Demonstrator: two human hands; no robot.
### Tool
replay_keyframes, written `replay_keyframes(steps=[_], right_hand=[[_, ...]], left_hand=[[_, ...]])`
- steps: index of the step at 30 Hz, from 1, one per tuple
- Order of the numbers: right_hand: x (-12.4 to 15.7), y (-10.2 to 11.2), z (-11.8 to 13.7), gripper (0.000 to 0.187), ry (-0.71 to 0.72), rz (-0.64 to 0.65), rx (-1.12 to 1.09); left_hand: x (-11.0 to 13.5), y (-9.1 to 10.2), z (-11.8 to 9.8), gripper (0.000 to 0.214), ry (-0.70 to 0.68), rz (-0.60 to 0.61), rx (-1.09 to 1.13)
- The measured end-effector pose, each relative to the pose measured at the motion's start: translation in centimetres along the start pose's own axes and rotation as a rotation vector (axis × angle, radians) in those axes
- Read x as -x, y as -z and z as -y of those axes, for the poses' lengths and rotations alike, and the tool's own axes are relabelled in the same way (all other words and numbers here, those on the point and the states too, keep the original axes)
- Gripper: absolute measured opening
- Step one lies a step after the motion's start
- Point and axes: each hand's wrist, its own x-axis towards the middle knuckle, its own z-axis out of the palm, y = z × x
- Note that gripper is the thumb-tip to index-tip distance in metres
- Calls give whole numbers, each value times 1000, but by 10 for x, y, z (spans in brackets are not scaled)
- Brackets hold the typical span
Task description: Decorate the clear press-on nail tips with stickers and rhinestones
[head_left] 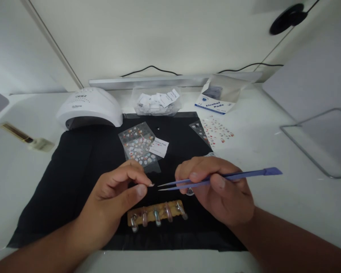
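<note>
My right hand (218, 185) holds a pair of blue tweezers (244, 174), their two tips slightly apart and pointing left. Facing those tips, my left hand (116, 193) pinches a tiny pale piece (151, 185) between thumb and forefinger; it is too small to name. A small gap separates it from the tweezers. Below the hands, several press-on nails (157, 218) in different colours are mounted on a tan strip (151, 207). Partly hidden behind my right hand is a small round shiny item (190, 192). Nail sticker sheets (139, 146) and an alcohol pad packet (159, 147) lie beyond.
A black cloth (74, 182) covers the middle of the white table (287, 212). At the back are a white nail lamp (89, 108), a clear tub of packets (156, 102) and an alcohol pads box (216, 100). A bottle (41, 144) lies left; another sticker sheet (217, 131) lies right.
</note>
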Motion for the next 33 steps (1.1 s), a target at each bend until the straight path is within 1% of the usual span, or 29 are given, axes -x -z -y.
replay_keyframes(steps=[7,17,24,33], right_hand=[[-1,-3,-2,20,-30,-42,-53],[-1,-3,-1,20,-68,-57,-74],[0,-5,-2,18,-84,-74,-98],[-1,-7,0,16,-99,-108,-105]], left_hand=[[0,0,4,10,52,16,88],[0,-1,5,11,77,22,127],[1,-2,5,11,89,38,121],[2,-2,5,10,76,21,93]])
